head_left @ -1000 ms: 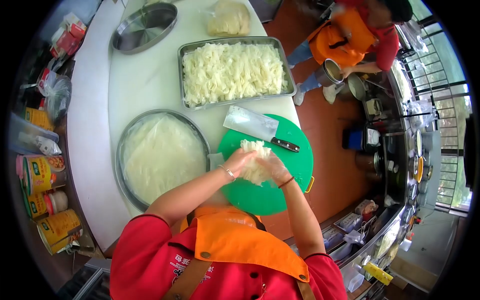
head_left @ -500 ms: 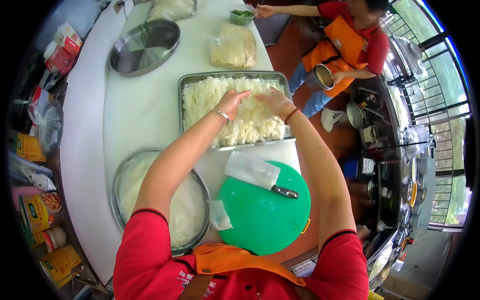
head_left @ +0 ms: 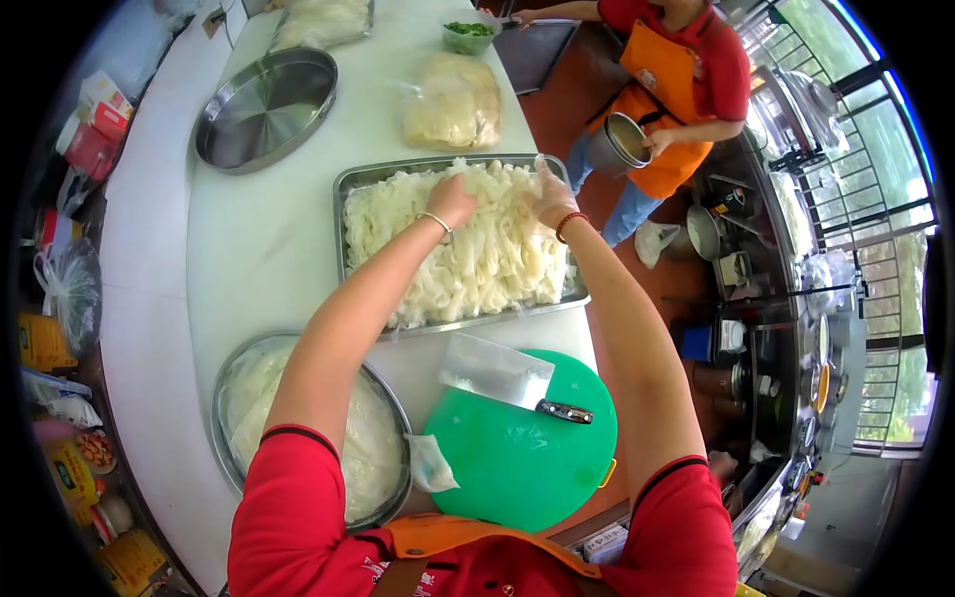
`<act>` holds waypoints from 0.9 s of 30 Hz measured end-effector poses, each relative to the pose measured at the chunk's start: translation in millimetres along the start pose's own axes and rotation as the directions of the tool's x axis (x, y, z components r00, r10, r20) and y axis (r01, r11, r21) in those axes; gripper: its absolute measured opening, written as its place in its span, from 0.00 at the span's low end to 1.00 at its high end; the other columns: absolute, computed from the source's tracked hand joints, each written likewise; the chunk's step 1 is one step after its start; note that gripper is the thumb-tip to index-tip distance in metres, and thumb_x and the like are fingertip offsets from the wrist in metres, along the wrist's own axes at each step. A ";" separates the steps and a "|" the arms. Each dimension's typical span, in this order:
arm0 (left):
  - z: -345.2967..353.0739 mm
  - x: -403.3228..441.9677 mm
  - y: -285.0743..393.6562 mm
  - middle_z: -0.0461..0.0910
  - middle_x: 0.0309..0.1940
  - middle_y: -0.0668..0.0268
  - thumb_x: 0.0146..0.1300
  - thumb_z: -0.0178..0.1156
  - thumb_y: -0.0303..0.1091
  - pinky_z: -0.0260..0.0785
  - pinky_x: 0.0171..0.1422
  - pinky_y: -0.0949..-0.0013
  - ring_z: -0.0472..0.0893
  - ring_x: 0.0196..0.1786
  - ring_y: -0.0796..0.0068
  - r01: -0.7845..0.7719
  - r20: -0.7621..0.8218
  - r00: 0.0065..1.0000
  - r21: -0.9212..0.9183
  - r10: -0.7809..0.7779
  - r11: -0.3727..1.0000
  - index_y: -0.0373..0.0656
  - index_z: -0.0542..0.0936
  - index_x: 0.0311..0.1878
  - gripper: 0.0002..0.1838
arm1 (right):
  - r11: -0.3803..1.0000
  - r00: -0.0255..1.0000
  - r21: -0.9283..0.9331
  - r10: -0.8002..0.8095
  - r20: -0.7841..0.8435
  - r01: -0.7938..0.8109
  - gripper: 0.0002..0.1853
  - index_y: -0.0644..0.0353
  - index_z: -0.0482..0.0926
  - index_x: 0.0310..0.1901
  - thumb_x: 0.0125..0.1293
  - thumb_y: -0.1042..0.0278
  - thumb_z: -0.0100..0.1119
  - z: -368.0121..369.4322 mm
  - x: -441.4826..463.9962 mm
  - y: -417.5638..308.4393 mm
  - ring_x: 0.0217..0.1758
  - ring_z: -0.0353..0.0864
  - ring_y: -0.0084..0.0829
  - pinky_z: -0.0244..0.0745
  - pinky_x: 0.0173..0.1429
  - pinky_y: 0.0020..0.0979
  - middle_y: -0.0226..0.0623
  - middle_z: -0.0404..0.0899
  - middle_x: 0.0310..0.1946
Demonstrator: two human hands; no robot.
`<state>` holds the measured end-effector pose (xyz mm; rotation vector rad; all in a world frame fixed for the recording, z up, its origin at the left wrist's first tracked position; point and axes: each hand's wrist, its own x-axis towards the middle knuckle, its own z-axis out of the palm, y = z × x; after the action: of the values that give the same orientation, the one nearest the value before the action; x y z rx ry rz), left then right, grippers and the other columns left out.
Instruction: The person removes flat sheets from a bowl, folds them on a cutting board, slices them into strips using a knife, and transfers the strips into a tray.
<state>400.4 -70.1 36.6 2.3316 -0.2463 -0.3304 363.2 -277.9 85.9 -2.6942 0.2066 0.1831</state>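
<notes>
A metal tray (head_left: 383, 325) is heaped with white noodle strips (head_left: 497, 254). Over its far half, my left hand (head_left: 453, 202) touches the strips, its fingers curled and partly hidden among them. Near the tray's right side, my right hand (head_left: 550, 199), in a clear glove, has its fingers apart at the edge of the heap. Closer to me lies a green round cutting board (head_left: 517, 458), with a cleaver (head_left: 497, 372) resting across its far edge. Left of the board, a round pan (head_left: 225, 438) holds pale sheets, partly covered by my left forearm.
An empty round pan (head_left: 267, 109) stands far left. Behind the tray are a bagged pale item (head_left: 453, 103) and a bowl of greens (head_left: 468, 38). A co-worker (head_left: 676, 80) at the far right holds a metal pot (head_left: 619, 144). A small white scrap (head_left: 431, 464) lies beside the board.
Both hands have moved from the board to the tray, and the strips they held are no longer over the board. The co-worker now reaches toward the greens.
</notes>
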 end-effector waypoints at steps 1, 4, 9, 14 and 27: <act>1.6 -2.7 -7.2 0.76 0.59 0.47 0.59 0.65 0.35 0.70 0.64 0.57 0.77 0.59 0.49 -0.108 -0.096 0.990 0.010 0.108 0.994 0.35 0.75 0.60 0.26 | 0.999 0.996 0.001 -0.042 -0.078 0.042 0.42 0.55 0.51 0.78 0.66 0.60 0.62 3.7 -0.1 10.7 0.69 0.71 0.49 0.66 0.71 0.39 0.54 0.71 0.66; 5.0 -31.6 -13.8 0.78 0.53 0.48 0.58 0.65 0.34 0.73 0.61 0.55 0.80 0.52 0.46 -0.359 -0.279 0.891 0.047 0.357 0.932 0.36 0.78 0.54 0.21 | 0.989 0.962 0.112 -0.068 -0.264 0.100 0.36 0.58 0.61 0.73 0.66 0.60 0.62 1.3 -5.1 29.3 0.67 0.73 0.49 0.70 0.69 0.39 0.53 0.75 0.63; -10.9 -137.7 47.5 0.77 0.55 0.57 0.64 0.67 0.33 0.77 0.56 0.65 0.82 0.52 0.66 -0.313 -0.064 0.946 -0.420 0.316 0.852 0.38 0.77 0.56 0.19 | 0.780 0.990 0.626 0.091 -0.107 -0.004 0.26 0.61 0.74 0.63 0.71 0.54 0.59 -21.8 -57.7 6.8 0.57 0.80 0.43 0.76 0.56 0.39 0.41 0.81 0.54; -7.6 -256.9 101.9 0.80 0.48 0.60 0.59 0.72 0.37 0.79 0.49 0.66 0.84 0.46 0.68 -0.446 -0.125 0.888 -0.466 0.443 0.764 0.40 0.77 0.53 0.22 | 0.371 0.994 0.928 0.082 -0.076 0.040 0.36 0.60 0.61 0.73 0.72 0.47 0.59 4.9 -182.0 -3.2 0.69 0.69 0.41 0.76 0.55 0.35 0.41 0.67 0.68; 34.6 -437.9 98.5 0.79 0.28 0.56 0.61 0.58 0.31 0.72 0.37 0.52 0.80 0.33 0.52 -0.725 0.078 0.663 -0.183 0.745 0.664 0.41 0.74 0.36 0.04 | 0.206 0.930 0.955 0.260 -0.262 0.212 0.33 0.66 0.52 0.77 0.77 0.63 0.51 44.9 -395.6 -22.0 0.71 0.69 0.36 0.62 0.73 0.29 0.42 0.69 0.66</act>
<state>-33.1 -42.0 154.6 1.8665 -1.1741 -0.0952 -25.0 -192.9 118.0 -1.3243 0.3341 -0.3821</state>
